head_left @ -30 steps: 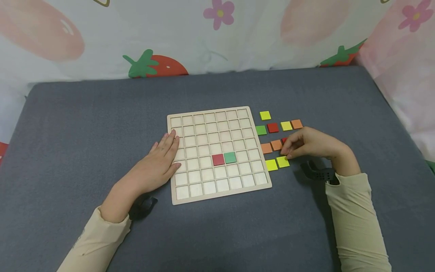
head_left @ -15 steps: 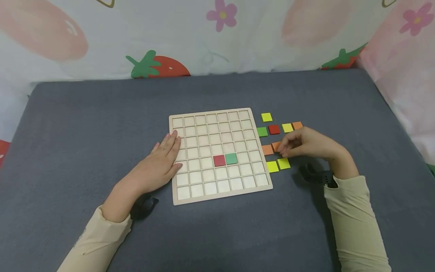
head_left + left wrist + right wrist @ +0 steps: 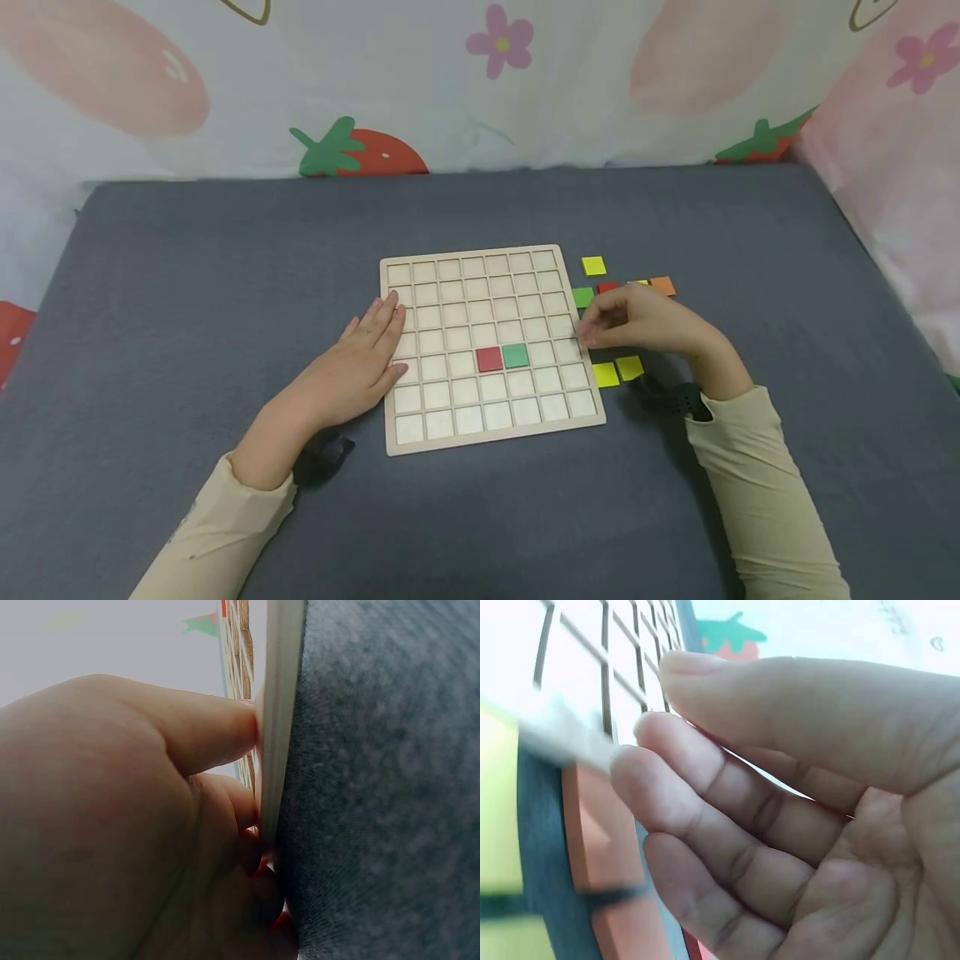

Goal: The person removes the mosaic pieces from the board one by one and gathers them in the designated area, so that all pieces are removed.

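A wooden grid board [image 3: 497, 414] lies on the grey cloth, with a red tile [image 3: 489, 359] and a green tile [image 3: 515, 356] side by side in its cells. My left hand [image 3: 345, 379] rests flat on the board's left edge, fingers straight; the left wrist view shows the thumb [image 3: 217, 731] on the rim. At the right edge is my right hand [image 3: 645, 321], thumb and fingers bent towards each other. No tile shows between them, though the thumb hides the index fingertip. Orange tiles [image 3: 607, 832] lie beneath this hand, covered in the head view.
Right of the board lie two yellow tiles [image 3: 617, 372] in front. Behind them are a green tile [image 3: 583, 297], a partly covered red tile [image 3: 608, 287], an orange tile [image 3: 663, 286] and a yellow tile [image 3: 594, 266]. A printed curtain [image 3: 570, 100] hangs behind the table.
My right hand has moved left from beside the loose tiles to the board's right edge, now covering the orange ones. The left hand stays on the board. The head view has shifted slightly.
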Demonstrator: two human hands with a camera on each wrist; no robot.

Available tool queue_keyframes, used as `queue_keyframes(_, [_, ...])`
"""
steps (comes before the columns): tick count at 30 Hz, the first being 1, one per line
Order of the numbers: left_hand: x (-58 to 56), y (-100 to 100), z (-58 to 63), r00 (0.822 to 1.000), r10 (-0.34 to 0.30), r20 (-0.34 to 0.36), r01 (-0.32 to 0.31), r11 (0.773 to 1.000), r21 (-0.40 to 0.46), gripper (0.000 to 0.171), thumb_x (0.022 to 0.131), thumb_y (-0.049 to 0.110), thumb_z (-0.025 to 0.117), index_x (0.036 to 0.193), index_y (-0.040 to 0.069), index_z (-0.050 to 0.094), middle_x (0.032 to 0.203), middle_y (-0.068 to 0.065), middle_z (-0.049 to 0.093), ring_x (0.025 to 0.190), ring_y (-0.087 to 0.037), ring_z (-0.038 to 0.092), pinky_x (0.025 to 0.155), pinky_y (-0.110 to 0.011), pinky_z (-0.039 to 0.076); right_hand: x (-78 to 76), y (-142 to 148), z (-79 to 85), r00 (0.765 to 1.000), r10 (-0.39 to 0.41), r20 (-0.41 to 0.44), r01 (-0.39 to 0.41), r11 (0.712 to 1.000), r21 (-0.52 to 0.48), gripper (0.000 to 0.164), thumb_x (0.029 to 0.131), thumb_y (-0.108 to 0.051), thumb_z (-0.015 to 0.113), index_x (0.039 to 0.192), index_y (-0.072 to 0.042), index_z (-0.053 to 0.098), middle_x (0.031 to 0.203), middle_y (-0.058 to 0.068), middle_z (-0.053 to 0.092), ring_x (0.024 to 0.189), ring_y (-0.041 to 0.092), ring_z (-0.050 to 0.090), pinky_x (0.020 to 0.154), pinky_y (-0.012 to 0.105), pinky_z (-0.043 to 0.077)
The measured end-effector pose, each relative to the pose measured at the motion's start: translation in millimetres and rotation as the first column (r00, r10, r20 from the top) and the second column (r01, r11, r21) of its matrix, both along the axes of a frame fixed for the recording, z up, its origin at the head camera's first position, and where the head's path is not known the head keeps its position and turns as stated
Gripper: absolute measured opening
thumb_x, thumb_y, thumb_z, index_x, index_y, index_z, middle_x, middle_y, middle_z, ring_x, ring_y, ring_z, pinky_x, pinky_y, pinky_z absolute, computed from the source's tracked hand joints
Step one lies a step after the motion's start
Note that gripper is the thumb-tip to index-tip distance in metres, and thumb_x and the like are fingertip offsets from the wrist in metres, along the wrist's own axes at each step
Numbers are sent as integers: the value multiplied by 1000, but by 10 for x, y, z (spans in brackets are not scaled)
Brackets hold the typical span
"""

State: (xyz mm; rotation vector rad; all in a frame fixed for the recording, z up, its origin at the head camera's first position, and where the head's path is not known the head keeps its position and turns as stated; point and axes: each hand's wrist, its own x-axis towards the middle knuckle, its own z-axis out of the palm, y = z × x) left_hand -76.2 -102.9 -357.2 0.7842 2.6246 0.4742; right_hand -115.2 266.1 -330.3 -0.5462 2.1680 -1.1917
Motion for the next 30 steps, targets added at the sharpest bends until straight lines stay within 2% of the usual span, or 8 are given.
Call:
queue_keyframes(4, [6, 5, 7, 1000, 0, -12, 1, 1000, 1, 65, 101, 24, 42, 148, -7, 11, 156, -20, -2, 143, -33, -1, 112, -53, 11, -21, -133, 1, 1000, -5, -16, 5, 1000, -6, 11, 83, -1, 70, 92, 4, 68, 84, 12, 68, 71, 21, 63, 65, 29, 52])
queue_keyframes(8, [7, 7, 5, 1000, 1, -17, -1, 1000, -1, 64, 101, 24, 42, 148, -7, 11, 156, -20, -2, 143, -34, -1, 112, -53, 11, -47, -258, -3, 997, 29, -72, -29, 1000, -7, 9, 83, -1, 70, 91, 2, 69, 83, 8, 68, 71, 21, 61, 63, 27, 50])
queue_keyframes(11, [8, 4, 7, 1000, 1, -18, -1, 1000, 0, 64, 101, 23, 42, 148, -7, 12, 156, -20, -1, 143, -34, 0, 112, -53, 11, -60, -344, 3, 993, 54, -102, -55, 998, -12, 9, 82, -1, 71, 90, 0, 69, 85, 5, 68, 75, 20, 63, 66, 26, 50])
queue_keyframes(18, [6, -1, -2, 1000, -2, -29, 2, 1000, 1, 64, 100, 23, 42, 147, -8, 12, 156, -21, -1, 142, -35, 0, 111, -54, 12, -82, -533, 17, 990, 87, -114, -90, 996, -20, 7, 81, -2, 72, 88, -1, 70, 83, 3, 68, 74, 18, 62, 69, 27, 51])
queue_keyframes(30, [8, 2, 6, 1000, -2, -25, 2, 1000, 6, 64, 101, 23, 42, 147, -9, 11, 155, -22, -2, 142, -35, -1, 111, -54, 11, -137, -763, -79, 973, 163, -165, -173, 984, -47, 7, 82, -1, 70, 89, -1, 69, 86, 4, 68, 76, 16, 62, 74, 30, 52])
